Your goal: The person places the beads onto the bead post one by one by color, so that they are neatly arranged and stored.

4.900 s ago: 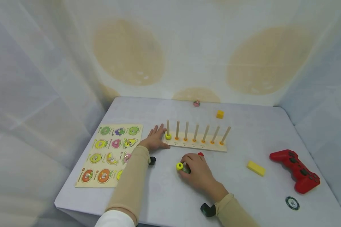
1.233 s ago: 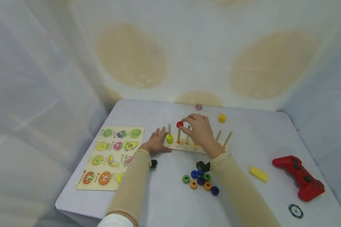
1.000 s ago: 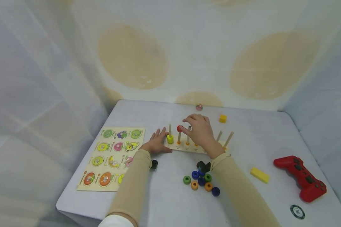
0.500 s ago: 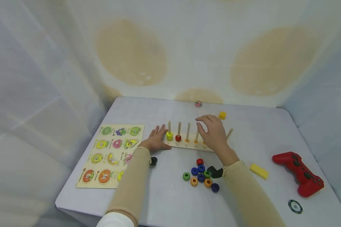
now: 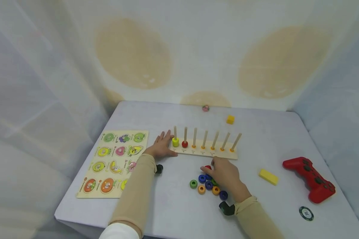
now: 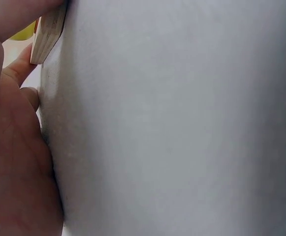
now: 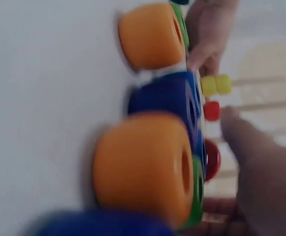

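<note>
In the head view my left hand spreads at the left end of a wooden peg board, thumb at its front corner and forefinger at the back one. Two yellow beads are stacked on the first peg; a red bead sits low on the second. My right hand reaches over a cluster of loose beads, thumb and forefinger apart on either side of a loose red bead. Around it lie blue beads, green beads and orange beads.
A fruit puzzle board lies to the left. At the right are a yellow block, a red game controller and a round chip. A yellow cube and a small pink piece lie at the back.
A yellow bead and then a red bead have gone onto the first and second pegs. My right hand let go and came back down to the loose beads. The left hand stayed put.
</note>
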A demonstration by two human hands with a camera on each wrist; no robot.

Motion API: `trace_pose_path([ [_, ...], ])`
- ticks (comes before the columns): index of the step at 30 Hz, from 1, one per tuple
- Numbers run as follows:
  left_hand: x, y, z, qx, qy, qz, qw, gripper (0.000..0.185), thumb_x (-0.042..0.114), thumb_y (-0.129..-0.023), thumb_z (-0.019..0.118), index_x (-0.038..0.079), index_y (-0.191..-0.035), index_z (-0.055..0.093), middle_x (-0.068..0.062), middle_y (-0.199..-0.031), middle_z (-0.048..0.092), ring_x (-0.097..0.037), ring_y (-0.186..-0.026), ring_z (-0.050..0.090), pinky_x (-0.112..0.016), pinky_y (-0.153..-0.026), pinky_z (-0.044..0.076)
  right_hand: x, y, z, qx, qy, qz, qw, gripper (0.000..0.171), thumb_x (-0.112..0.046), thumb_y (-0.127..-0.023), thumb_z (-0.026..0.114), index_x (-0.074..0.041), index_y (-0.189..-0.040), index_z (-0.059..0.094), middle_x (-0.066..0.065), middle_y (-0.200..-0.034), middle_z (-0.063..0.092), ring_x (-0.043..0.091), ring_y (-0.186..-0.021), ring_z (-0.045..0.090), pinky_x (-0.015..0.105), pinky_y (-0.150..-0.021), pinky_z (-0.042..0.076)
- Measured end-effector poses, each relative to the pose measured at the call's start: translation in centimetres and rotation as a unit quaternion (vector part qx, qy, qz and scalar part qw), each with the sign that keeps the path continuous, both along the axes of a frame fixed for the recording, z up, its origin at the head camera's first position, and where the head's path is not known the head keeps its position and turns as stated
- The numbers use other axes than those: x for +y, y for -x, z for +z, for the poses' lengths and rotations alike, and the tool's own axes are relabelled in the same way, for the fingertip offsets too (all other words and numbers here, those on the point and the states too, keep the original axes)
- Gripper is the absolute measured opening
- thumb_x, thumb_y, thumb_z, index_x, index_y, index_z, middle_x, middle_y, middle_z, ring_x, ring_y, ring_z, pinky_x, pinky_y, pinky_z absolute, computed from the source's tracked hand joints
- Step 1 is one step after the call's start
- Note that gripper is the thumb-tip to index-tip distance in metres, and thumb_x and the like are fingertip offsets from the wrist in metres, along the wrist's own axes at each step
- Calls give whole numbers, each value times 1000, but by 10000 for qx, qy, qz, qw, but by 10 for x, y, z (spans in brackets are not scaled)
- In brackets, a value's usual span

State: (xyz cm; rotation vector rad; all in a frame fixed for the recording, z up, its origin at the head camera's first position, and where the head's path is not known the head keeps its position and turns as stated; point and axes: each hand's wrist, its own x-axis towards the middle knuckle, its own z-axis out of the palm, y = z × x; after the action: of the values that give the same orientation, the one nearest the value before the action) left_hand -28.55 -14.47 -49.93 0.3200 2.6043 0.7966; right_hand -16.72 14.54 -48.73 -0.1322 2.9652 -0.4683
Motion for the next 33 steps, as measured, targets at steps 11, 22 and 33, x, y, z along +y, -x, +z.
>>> trace_pose_path([
  [11,0,-1,-1,47,97,1,9999,98,42,-82,84,20,-161,31,-2,-174,-6,-25,-161,-14,-47,-132,-7,-20,-3,3,225,-1039,-296,9939,62,-66,-87,69,-4,-89,70,12,-93,62,28,-86,55,40,-65,54],
  [22,1,-1,2,0,16,82,10000,97,40,-81,84,22,-160,32,-1,-174,-6,-24,-161,-14,-45,-132,-8,-39,16,31,2621,1455,490,9527,35,-39,-82,86,-16,-106,75,10,-134,62,36,-128,52,60,-104,36],
  [33,3,0,-2,-57,63,221,9997,96,42,-80,85,26,-160,33,1,-175,-5,-25,-161,-14,-49,-132,-5,-77,65,56,3794,2008,-164,9030,35,-46,-84,81,-20,-107,79,14,-143,52,41,-138,37,73,-109,15],
])
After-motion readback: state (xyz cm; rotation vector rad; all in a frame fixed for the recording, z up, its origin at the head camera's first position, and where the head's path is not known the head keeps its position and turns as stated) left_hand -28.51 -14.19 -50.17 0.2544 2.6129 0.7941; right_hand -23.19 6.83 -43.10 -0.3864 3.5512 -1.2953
